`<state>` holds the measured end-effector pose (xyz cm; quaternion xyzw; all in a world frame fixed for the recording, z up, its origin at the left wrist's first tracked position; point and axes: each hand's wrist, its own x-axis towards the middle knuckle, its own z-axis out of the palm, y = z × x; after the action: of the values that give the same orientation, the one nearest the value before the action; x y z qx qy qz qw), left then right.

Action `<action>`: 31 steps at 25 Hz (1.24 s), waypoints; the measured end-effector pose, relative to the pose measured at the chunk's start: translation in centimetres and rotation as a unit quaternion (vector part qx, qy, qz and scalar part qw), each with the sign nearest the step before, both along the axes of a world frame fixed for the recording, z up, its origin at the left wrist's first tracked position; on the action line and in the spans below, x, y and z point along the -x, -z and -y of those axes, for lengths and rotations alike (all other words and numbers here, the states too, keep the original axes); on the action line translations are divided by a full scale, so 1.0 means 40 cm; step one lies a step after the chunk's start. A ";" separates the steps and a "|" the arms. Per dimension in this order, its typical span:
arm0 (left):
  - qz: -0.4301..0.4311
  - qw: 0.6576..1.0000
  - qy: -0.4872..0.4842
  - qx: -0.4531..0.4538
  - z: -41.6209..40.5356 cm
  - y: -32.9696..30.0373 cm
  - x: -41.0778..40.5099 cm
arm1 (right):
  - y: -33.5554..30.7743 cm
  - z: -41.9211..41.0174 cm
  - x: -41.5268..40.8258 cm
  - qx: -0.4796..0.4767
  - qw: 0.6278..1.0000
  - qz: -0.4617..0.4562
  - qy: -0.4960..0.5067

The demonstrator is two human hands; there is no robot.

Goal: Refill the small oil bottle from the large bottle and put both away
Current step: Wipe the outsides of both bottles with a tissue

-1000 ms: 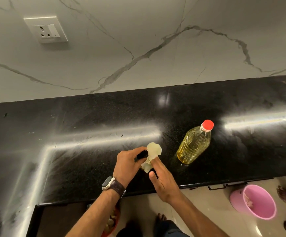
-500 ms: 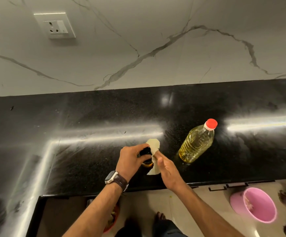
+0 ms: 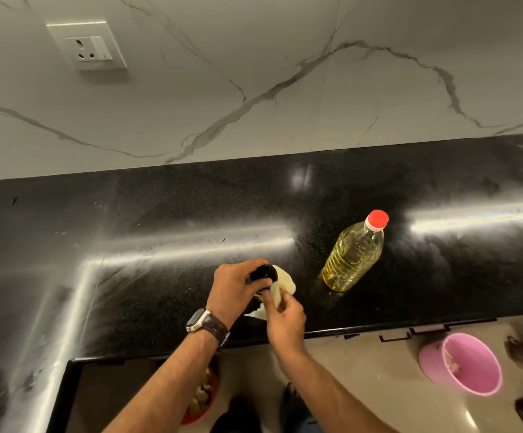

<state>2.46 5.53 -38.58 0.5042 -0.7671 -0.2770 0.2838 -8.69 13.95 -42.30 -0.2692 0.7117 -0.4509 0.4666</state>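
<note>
Small dark bottle [image 3: 261, 278] with black top near the counter [image 3: 147, 295] front edge, left hand [image 3: 234, 292] wrapped round it, right hand [image 3: 285, 320] pinching a pale cloth [image 3: 282, 284] now bunched against its side, big yellow oil bottle [image 3: 352, 256] with red cap [image 3: 377, 218] standing at 2 o'clock, same spot as before.

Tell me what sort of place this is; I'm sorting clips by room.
Most likely a home kitchen: a black stone counter under a marble-look wall with a socket, and a red-capped bottle of cooking oil standing on it.
</note>
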 end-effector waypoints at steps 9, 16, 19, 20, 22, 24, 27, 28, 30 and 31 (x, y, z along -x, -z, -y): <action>0.114 0.993 0.028 0.031 0.015 -0.057 0.008 | 0.019 -0.233 0.211 -0.093 0.951 0.220 0.196; 0.187 0.943 0.262 -0.086 0.123 -0.144 0.010 | 0.075 -0.337 0.245 -0.115 0.952 0.204 0.198; 0.278 0.893 0.343 -0.086 0.144 -0.149 0.035 | 0.070 -0.310 0.238 -0.085 0.961 0.198 0.173; 0.288 0.891 0.343 -0.079 0.148 -0.142 0.040 | 0.068 -0.303 0.235 -0.078 0.963 0.199 0.167; 0.289 0.899 0.319 -0.086 0.154 -0.129 0.038 | 0.063 -0.294 0.229 -0.068 0.964 0.201 0.158; 0.281 0.909 0.295 -0.086 0.157 -0.119 0.034 | 0.051 -0.296 0.228 -0.067 0.967 0.193 0.151; 0.267 0.932 0.239 -0.045 0.142 -0.112 0.031 | 0.036 -0.302 0.231 -0.073 0.966 0.195 0.153; 0.259 0.942 0.214 -0.028 0.131 -0.108 0.031 | 0.032 -0.302 0.232 -0.074 0.965 0.198 0.153; 0.257 0.954 0.153 0.005 0.104 -0.092 0.031 | 0.024 -0.297 0.233 -0.077 0.965 0.199 0.151; 0.262 0.957 0.120 0.020 0.089 -0.082 0.032 | 0.017 -0.293 0.231 -0.079 0.966 0.198 0.146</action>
<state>1.17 1.95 -35.29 0.4575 -0.8749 -0.1514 0.0473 -17.94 25.66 -42.98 -0.0298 0.6699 -0.5013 0.5469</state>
